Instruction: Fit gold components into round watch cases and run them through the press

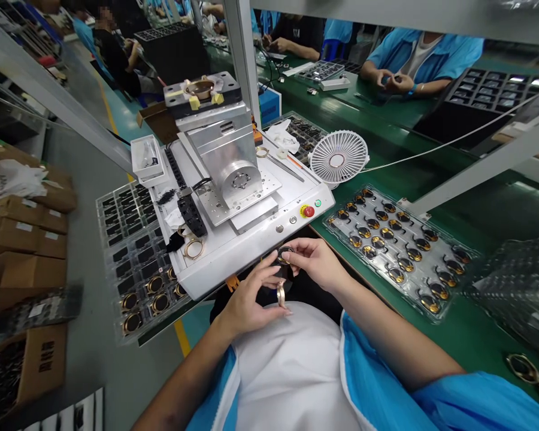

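In front of my body, my left hand holds a gold ring-shaped case upright between thumb and fingers. Its upper fingertips touch a small dark round part. My right hand pinches that round part between thumb and index finger. Both hands are just off the front edge of a white machine. Another gold ring lies on the machine's front left corner. To the right a clear tray carries several round dark-and-gold parts.
A metal fixture stands on the machine, beside a red button. A white fan sits behind right. Trays lie at left, with cardboard boxes beyond. A slanted grey post crosses the right side. Other people sit across the bench.
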`<state>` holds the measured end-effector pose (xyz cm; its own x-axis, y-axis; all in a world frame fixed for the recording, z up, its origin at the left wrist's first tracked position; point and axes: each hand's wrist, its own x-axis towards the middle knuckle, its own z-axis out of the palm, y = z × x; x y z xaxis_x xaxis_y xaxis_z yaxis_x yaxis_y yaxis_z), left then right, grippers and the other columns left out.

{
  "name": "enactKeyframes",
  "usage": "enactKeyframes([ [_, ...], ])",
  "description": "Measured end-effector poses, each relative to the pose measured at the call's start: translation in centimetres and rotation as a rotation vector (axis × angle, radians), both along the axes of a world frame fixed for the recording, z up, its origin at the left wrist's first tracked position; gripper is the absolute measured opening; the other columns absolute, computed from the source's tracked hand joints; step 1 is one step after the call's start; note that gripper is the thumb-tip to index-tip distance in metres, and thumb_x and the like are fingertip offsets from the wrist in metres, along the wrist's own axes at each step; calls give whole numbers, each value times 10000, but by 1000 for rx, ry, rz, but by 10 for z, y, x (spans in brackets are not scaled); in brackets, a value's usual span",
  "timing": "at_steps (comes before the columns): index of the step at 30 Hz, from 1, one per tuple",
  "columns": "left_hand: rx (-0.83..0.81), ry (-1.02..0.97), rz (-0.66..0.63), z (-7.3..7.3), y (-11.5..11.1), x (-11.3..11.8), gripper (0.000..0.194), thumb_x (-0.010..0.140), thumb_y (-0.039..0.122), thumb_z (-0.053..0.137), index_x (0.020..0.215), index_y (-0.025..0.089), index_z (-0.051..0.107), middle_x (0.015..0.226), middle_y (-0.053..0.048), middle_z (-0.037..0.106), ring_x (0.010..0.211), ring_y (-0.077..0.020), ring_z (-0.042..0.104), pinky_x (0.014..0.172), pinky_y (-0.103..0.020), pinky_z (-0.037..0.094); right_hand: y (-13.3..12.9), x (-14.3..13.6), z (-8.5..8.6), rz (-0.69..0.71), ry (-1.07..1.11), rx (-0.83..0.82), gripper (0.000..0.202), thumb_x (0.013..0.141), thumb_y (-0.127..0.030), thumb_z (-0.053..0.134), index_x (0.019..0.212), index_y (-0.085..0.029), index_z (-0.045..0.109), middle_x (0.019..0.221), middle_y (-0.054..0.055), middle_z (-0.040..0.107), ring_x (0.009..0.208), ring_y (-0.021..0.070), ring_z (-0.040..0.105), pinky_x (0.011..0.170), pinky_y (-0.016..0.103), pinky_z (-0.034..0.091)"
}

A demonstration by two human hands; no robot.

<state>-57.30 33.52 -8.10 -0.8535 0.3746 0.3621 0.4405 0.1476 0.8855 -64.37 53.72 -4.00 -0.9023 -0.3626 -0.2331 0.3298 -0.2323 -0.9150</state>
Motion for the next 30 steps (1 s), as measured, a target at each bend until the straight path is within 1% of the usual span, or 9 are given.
enactKeyframes([
  [2, 267, -94, 33, 1, 1, -1, 854, 711, 234, 943, 1462, 289, 538, 1536, -209, 549, 1099, -291, 768, 906, -405, 656, 0, 2, 2, 8, -28, -32, 393, 630, -441, 966, 842, -160, 792, 679, 1, 725, 486, 75, 577, 476, 201, 515],
  [5, 562, -241, 116, 2, 2, -5, 590, 735, 305, 933, 1272, 238, 700, 1200, -132, 767, 1086, -280, 768, 943, -407, 638, 0, 4, 7, 52, -93, -70, 393, 574, -399, 1000, 725, -154, 733, 658, -10, 702, 501, 66, 564, 469, 181, 483],
  [9, 740, -317, 216, 2, 6, -8, 521, 642, 377, 982, 1103, 245, 780, 1113, -90, 805, 1036, -241, 779, 964, -373, 624, -7, 12, 14, 147, -242, -114, 463, 544, -413, 1008, 673, -142, 656, 685, 3, 701, 604, 97, 643, 611, 222, 560],
  [11, 746, -333, 221, -1, 8, -8, 544, 608, 353, 999, 1100, 262, 787, 1122, -86, 808, 1035, -243, 783, 950, -377, 631, -15, 18, 16, 169, -312, -132, 501, 526, -425, 1006, 677, -151, 615, 691, 6, 700, 627, 123, 665, 653, 270, 583],
  [13, 727, -332, 203, -4, 9, -7, 566, 599, 319, 1004, 1122, 282, 788, 1139, -83, 811, 1037, -248, 788, 908, -365, 649, -23, 24, 18, 133, -308, -131, 510, 513, -389, 997, 678, -168, 567, 649, -21, 663, 600, 113, 637, 612, 252, 547],
  [17, 705, -262, 170, -11, 10, -6, 598, 617, 265, 996, 1172, 332, 782, 1161, -55, 813, 1028, -239, 796, 879, -345, 667, -35, 30, 22, 38, -147, -38, 422, 545, -224, 906, 686, -193, 510, 585, -79, 565, 527, 56, 501, 513, 184, 387],
  [19, 692, -228, 185, -14, 9, -6, 602, 621, 257, 993, 1178, 343, 781, 1158, -45, 813, 1022, -236, 798, 893, -347, 668, -37, 31, 24, 16, -80, 17, 361, 570, -177, 831, 700, -206, 495, 575, -92, 540, 515, 55, 468, 491, 185, 355],
  [23, 657, -221, 245, -18, 9, -6, 604, 592, 291, 1005, 1155, 344, 793, 1130, -41, 818, 1005, -240, 802, 877, -342, 676, -39, 32, 24, 9, -24, 68, 308, 597, -163, 727, 766, -230, 478, 583, -100, 546, 508, 76, 500, 475, 194, 369],
  [30, 618, -181, 282, -20, 8, -6, 609, 601, 279, 1002, 1167, 348, 788, 1131, -37, 817, 937, -224, 812, 825, -327, 683, -42, 33, 20, 26, -7, 88, 321, 633, -205, 715, 817, -238, 455, 609, -91, 590, 508, 92, 549, 472, 202, 408],
])
